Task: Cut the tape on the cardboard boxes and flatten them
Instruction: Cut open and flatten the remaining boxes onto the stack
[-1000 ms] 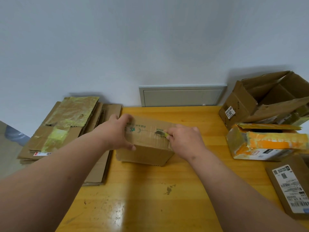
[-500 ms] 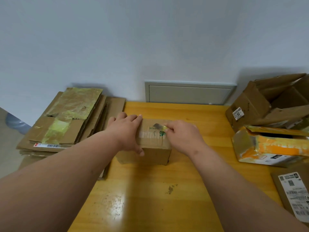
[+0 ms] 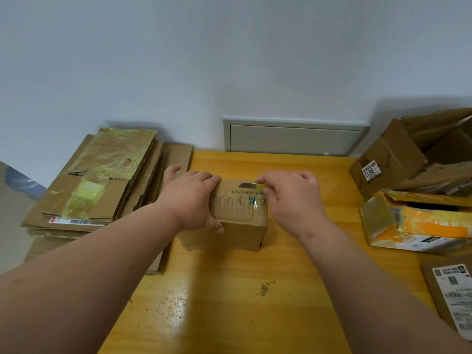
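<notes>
A small brown cardboard box [image 3: 237, 213] with green print and clear tape on top stands on the yellow wooden table [image 3: 229, 290]. My left hand [image 3: 190, 200] grips the box's left end, fingers over the top and thumb on the front face. My right hand [image 3: 291, 198] holds a small cutter [image 3: 251, 185] with a yellow-green body. Its grey blade lies on the box's top near the far edge.
A stack of flattened cardboard [image 3: 102, 185] lies at the left. At the right are an open brown box [image 3: 398, 159], a torn orange-taped box [image 3: 421, 223] and a labelled parcel [image 3: 449, 290]. A grey wall panel [image 3: 293, 137] sits behind the table.
The box has been turned and now sits squarer to me. My left hand has shifted further over its left end, and the cutter blade has moved toward the far top edge.
</notes>
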{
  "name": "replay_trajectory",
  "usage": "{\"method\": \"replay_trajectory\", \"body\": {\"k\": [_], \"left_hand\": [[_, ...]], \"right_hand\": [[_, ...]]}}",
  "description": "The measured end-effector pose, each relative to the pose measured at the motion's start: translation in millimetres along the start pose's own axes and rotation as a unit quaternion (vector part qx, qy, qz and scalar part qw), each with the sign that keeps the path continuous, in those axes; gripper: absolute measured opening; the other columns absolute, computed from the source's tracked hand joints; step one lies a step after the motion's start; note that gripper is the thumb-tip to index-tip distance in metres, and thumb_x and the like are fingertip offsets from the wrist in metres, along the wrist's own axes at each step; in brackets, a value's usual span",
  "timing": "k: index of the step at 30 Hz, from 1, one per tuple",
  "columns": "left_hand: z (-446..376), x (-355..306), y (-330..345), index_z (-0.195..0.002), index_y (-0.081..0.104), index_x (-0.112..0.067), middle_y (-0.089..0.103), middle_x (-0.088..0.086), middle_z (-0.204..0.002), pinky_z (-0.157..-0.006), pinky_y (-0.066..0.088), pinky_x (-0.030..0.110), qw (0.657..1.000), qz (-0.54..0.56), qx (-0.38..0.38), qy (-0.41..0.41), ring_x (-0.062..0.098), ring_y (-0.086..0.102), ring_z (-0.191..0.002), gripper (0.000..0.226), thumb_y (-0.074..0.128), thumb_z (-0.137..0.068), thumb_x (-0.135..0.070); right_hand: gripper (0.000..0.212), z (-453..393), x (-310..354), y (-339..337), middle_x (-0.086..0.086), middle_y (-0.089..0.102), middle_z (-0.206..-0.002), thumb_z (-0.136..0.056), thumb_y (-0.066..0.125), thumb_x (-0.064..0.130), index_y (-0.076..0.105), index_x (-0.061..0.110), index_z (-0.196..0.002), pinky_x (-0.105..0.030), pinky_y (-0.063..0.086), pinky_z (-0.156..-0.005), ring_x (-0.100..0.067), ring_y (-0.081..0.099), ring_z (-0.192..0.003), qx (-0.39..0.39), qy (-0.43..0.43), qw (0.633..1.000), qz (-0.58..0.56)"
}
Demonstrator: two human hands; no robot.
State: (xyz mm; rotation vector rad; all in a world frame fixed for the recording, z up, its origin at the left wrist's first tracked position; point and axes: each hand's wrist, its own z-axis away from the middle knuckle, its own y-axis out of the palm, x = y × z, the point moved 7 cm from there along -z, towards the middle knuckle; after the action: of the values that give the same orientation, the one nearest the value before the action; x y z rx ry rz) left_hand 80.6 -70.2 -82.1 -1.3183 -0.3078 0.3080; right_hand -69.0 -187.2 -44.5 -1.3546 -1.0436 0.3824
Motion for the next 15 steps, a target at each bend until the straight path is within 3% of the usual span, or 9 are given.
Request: {"method": "replay_trajectory", "body": {"k": [4,8,11,13,15], "left_hand": [[0.0,1.0,1.7,-0.153,0.020,-0.035,0.036,-0.011,-0.153,-0.112,-0.006,0.053,1.000,-0.002,0.011,0.001,0.016,0.029,-0.142,0.125,0.056,-0.050,-0.094],[0.4,2.2,2.8,-0.154,0.017,-0.034,0.033,-0.010,-0.156,-0.114,-0.004,0.054,1.000,-0.006,0.017,-0.003,0.017,0.026,-0.144,0.128,0.057,-0.049,-0.094],[2.3,4.6,3.6,-0.155,0.015,-0.033,0.031,-0.010,-0.157,-0.115,-0.003,0.055,1.000,-0.005,0.022,-0.006,0.017,0.025,-0.144,0.129,0.059,-0.050,-0.093],[3.3,5.2,3.5,-0.155,0.014,-0.033,0.030,-0.010,-0.157,-0.115,-0.002,0.055,1.000,-0.005,0.024,-0.008,0.017,0.024,-0.145,0.129,0.060,-0.050,-0.093],[3.5,5.0,3.5,-0.156,0.012,-0.033,0.028,-0.010,-0.158,-0.116,-0.002,0.056,1.000,-0.007,0.029,-0.010,0.017,0.022,-0.146,0.130,0.060,-0.050,-0.093]], "right_hand": [[0.032,-1.6,22.6,9.0,0.013,0.065,-0.101,-0.093,0.053,0.017,0.064,0.040,-0.112,-0.046,0.011,-0.110,-0.020,0.054,-0.104,0.004,-0.059,0.995,0.086],[0.035,-3.9,40.9,16.0,0.011,0.063,-0.096,-0.092,0.054,0.017,0.064,0.041,-0.114,-0.044,0.011,-0.107,-0.021,0.052,-0.101,0.014,-0.103,0.988,0.116],[0.038,-4.3,49.1,16.6,0.008,0.062,-0.097,-0.092,0.054,0.015,0.064,0.039,-0.119,-0.039,0.027,-0.087,-0.021,0.047,-0.095,0.021,-0.130,0.986,0.107],[0.040,-5.5,52.9,18.0,0.006,0.060,-0.098,-0.093,0.052,0.014,0.061,0.038,-0.123,-0.034,0.024,-0.072,-0.019,0.039,-0.089,0.034,-0.144,0.984,0.104],[0.040,-7.4,54.5,20.7,0.005,0.058,-0.099,-0.094,0.050,0.013,0.060,0.036,-0.125,-0.033,0.023,-0.069,-0.019,0.036,-0.089,0.048,-0.151,0.981,0.111]]}}
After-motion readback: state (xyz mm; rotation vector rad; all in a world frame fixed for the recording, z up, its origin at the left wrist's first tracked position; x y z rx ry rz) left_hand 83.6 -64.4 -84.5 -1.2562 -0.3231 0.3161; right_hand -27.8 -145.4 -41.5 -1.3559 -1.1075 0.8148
